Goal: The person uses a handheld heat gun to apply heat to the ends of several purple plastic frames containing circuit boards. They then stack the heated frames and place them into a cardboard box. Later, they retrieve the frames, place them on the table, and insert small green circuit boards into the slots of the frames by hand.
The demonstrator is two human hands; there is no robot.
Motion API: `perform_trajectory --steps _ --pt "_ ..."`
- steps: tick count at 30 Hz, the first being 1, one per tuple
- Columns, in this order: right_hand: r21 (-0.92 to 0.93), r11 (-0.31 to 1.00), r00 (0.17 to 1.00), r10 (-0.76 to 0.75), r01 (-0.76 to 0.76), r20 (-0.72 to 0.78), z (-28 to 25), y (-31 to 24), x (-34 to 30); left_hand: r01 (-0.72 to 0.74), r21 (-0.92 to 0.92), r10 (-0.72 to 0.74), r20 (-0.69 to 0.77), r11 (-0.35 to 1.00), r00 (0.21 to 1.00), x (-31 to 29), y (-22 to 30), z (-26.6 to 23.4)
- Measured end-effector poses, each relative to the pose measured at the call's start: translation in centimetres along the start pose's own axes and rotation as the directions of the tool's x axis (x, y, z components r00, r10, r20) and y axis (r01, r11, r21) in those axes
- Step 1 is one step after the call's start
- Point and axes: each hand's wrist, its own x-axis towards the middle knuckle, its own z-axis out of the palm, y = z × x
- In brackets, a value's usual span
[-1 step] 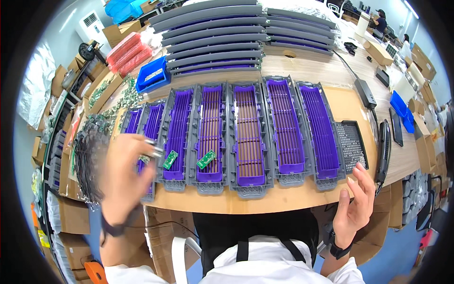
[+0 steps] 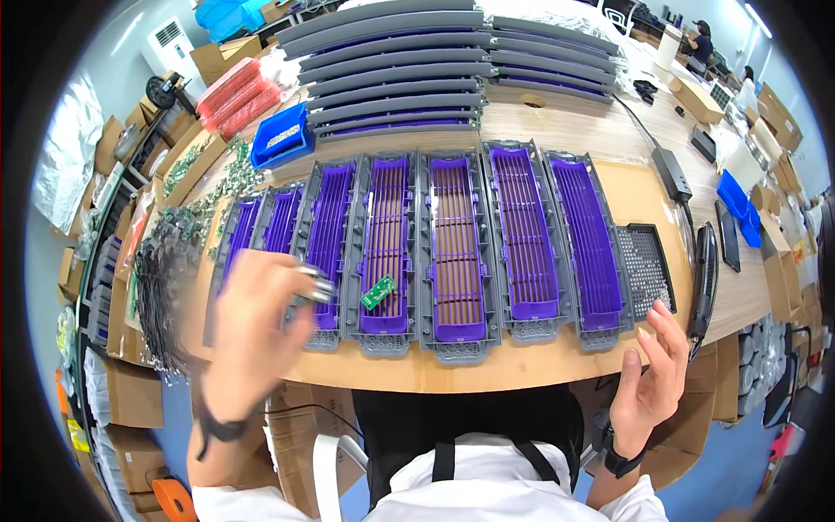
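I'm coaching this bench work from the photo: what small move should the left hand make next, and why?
Probably lower the left hand onto the near end of the purple slotted tray in its grey frame beneath it. It hovers there, blurred, gripping something small and shiny, and the neighbouring purple tray already carries a small green circuit board.

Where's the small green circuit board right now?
In the head view, the green circuit board lies left of centre, at the near end of a purple-and-grey tray, just right of the raised left hand.
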Motion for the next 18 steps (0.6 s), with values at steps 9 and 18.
perform_trajectory --steps 9,18 --pt "0.108 0.994 0.997 0.004 0.005 -0.078 -1.0 0.9 0.5 -0.026 -0.201 0.051 0.123 0.979 0.991 3.2 5.9 6.2" --pt "0.115 0.993 0.992 0.049 -0.035 -0.119 -2.1 2.6 0.5 -0.003 -0.276 0.032 0.098 0.961 0.995 5.0 9.3 7.5"
